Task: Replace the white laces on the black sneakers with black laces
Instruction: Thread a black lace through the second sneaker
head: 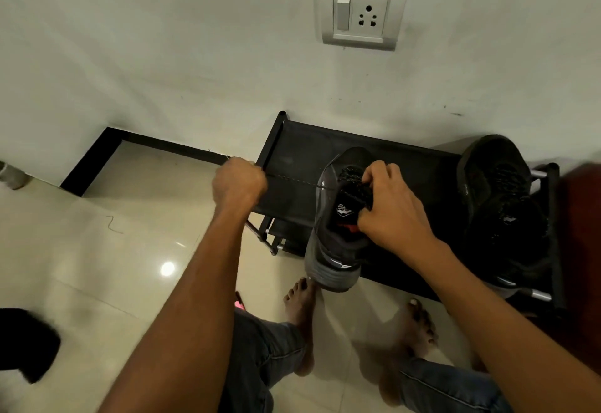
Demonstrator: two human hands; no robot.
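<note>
A black sneaker (pixel 328 237) stands on the front edge of a low black shoe rack (pixel 292 149), its toe toward the wall. My right hand (pixel 390 207) grips its tongue and upper lacing. My left hand (pixel 239 181), a fist to the left of the shoe, grips a thin black lace (pixel 292 179) that runs taut from the fist to the shoe's eyelets. A second black sneaker (pixel 500 204) sits on the right end of the rack. No white lace shows.
The rack stands against a white wall with a switch and socket plate (pixel 362 12). Pale glossy floor tiles (pixel 97 250) lie to the left. My bare feet (pixel 300 308) and jeans are below the rack. A dark object (pixel 26 341) sits at the left edge.
</note>
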